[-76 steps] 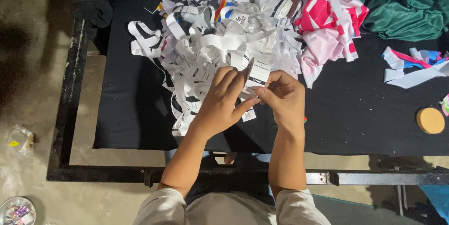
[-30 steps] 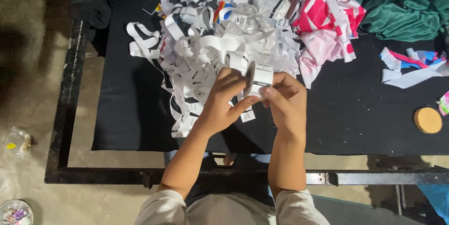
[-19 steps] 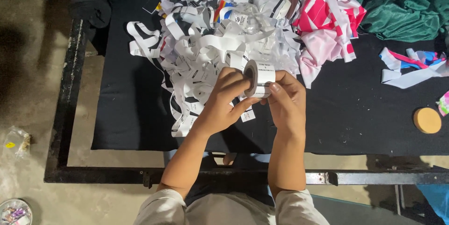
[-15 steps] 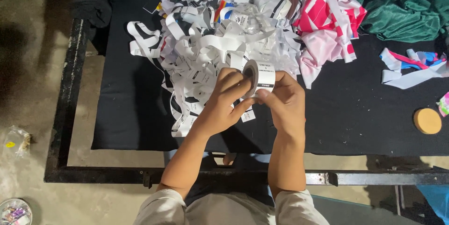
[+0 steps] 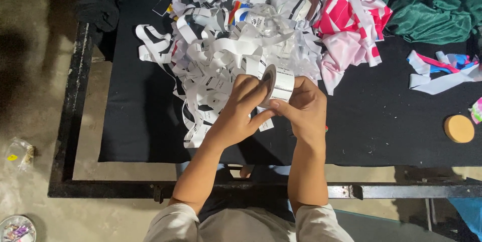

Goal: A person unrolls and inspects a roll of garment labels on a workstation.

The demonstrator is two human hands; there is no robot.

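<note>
Right above the near edge of the black-covered table [image 5: 125,121], both hands are closed on one small roll of white label tape [image 5: 277,85], held just clear of the cloth. The left hand [image 5: 241,114] has its fingers [image 5: 251,83] curled over the roll's round end face, thumb stretched toward the other hand; the right hand [image 5: 304,109] pinches the roll from the opposite side, with the free tail of the strip seemingly hanging under the thumbs, though that part is partly hidden. Judging by its look, the roll is light and thin, a soft woven or paper ribbon that stays stiff only while wound, so it would loosen and spill if squeezed off-centre; the safest hold seems to be on the flat ends or around the wound edge, with the loose tail kept pinched. Just behind the hands lies a big tangled heap of white printed strips [image 5: 226,46], touching pink-and-white fabric [image 5: 351,31] to its right. Green cloth [image 5: 432,6] fills the far right corner, and a round tan disc [image 5: 459,129] sits well apart near the right edge.
</note>
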